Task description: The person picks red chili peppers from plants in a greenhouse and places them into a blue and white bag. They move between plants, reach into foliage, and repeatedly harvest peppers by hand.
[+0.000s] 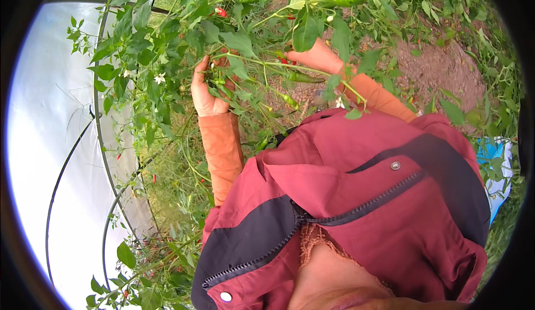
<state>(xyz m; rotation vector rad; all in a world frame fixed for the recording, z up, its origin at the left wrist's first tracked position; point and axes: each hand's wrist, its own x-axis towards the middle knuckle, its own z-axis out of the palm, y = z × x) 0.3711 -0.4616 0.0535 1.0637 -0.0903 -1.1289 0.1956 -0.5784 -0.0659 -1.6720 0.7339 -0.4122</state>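
Observation:
My left hand [211, 90] is raised among the stems of a chili pepper plant [240, 44], palm up and fingers curled, thumb apart from them. Green chili peppers [223, 89] lie in front of its palm; whether it holds them is unclear. My right hand [315, 57] reaches into the same foliage from the right, beside small red chili peppers [286, 61]. Leaves cover its fingertips, so its grip cannot be made out. A longer green chili [305, 77] hangs just below it. Another green chili [349, 0] and a red one [220, 12] show higher up.
Translucent plastic sheeting [54, 113] on dark curved hoops [100, 113] stands at the left. Bare soil [439, 72] lies to the right between more plants. A blue and white bag [497, 180] is at the right edge. More pepper foliage [150, 293] grows at lower left.

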